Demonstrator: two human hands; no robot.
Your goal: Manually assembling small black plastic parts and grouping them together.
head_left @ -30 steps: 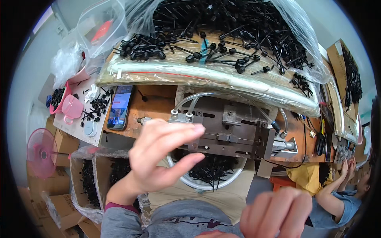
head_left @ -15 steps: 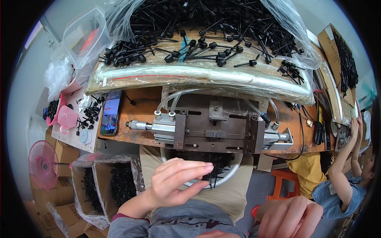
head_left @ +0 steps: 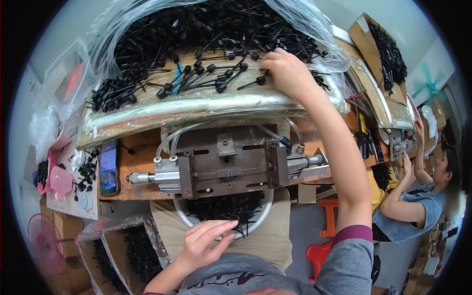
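Observation:
My right hand reaches over the front of a big heap of black plastic parts, each a thin stem with a knobbed head. Its fingers curl down among the parts; the tips and anything they pinch are hidden. A loose part lies just left of it. Over my lap my left hand is open, thumb and fingers apart, beside the rim of a round basin full of similar parts. Between the hands sits a brown metal fixture with a small grey block in its middle.
Pneumatic cylinders with clear hoses flank the fixture. A phone lies at left, near a pink cup. Lined boxes of black parts stand lower left. A co-worker sits at right, near a red stool.
My right hand has gone from near my body, lower right, up and forward to the heap. The whole view has shifted left. My left hand stays by the basin.

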